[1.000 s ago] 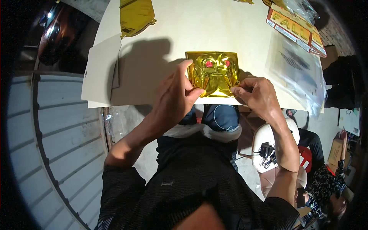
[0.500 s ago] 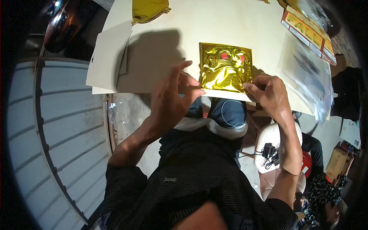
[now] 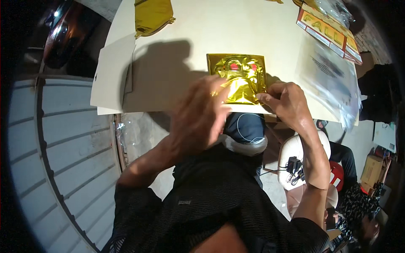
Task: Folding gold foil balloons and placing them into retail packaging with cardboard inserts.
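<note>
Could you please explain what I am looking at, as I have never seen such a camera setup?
There is no machine here, only a person, filmed by a fisheye camera on their own head, looking down, so straight edges bend. On the pale table lies a shiny gold foil packet. The bare right hand is at its lower right corner, seemingly holding it; the left hand, blurred, is over its lower left, contact unclear. Nearby are another gold piece, clear plastic and a printed package.
</note>
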Motion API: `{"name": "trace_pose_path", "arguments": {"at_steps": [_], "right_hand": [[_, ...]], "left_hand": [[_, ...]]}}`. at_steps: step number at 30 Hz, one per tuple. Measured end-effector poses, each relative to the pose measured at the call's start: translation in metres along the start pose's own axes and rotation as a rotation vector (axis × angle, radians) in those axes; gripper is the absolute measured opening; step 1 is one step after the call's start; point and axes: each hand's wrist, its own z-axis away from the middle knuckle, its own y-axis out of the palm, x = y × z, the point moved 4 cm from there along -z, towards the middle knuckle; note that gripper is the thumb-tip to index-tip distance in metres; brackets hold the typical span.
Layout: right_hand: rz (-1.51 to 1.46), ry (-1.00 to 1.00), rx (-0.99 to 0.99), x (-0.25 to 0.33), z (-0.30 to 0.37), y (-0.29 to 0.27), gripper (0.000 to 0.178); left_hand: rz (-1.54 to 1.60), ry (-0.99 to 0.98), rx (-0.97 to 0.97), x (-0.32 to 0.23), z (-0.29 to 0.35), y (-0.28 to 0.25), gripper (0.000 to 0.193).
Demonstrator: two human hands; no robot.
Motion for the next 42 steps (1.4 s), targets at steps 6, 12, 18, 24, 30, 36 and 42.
{"name": "trace_pose_path", "arguments": {"at_steps": [6,12,18,24,30,36,42], "right_hand": [[-0.012,-0.037,-0.047,-0.004,0.000,0.000,0.026],[0.038,0.043,0.025,0.002,-0.001,-0.002,0.029],[0.011,-0.035,-0.049,0.001,0.002,0.000,0.031],[-0.010,-0.035,-0.048,-0.003,0.000,0.002,0.032],[-0.012,0.005,-0.025,0.000,0.001,0.000,0.031],[-0.007,0.036,0.008,0.001,-0.002,-0.004,0.035],[-0.105,0.030,-0.195,-0.023,0.004,-0.013,0.030]], "left_hand": [[-0.052,0.154,0.402,-0.021,-0.006,0.033,0.106],[-0.088,0.129,0.508,-0.007,-0.008,0.041,0.114],[-0.129,0.141,0.507,-0.002,-0.009,0.045,0.115],[-0.152,0.156,0.520,0.001,-0.007,0.049,0.115],[-0.187,0.157,0.554,0.001,-0.006,0.052,0.116],[-0.235,0.146,0.577,0.002,-0.007,0.054,0.117],[-0.324,0.169,0.637,-0.001,-0.009,0.052,0.104]]}}
